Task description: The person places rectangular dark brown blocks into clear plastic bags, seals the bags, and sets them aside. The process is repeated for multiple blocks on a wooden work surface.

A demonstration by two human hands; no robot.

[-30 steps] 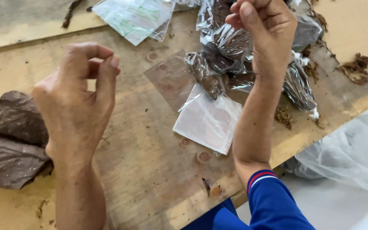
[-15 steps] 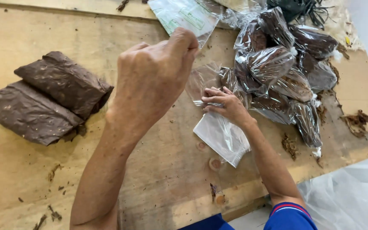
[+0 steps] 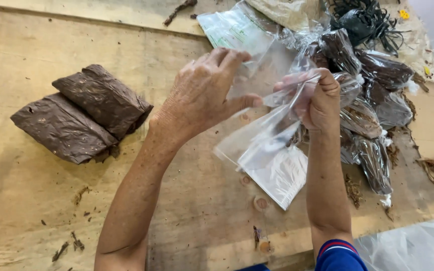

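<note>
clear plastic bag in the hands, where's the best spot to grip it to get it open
Grip the clear plastic bag at its top edge, where the left hand and right hand already pinch it, one layer per hand, coming from above. The rest hangs limp toward the wooden table, so likely only that upper edge can be pulled apart.

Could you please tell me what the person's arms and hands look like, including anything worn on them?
Both hands, the left hand and the right hand, are bare, with no gloves, rings or watch visible. The forearms are bare too. Near the right elbow shows a blue sleeve edged with red and white stripes.
</note>
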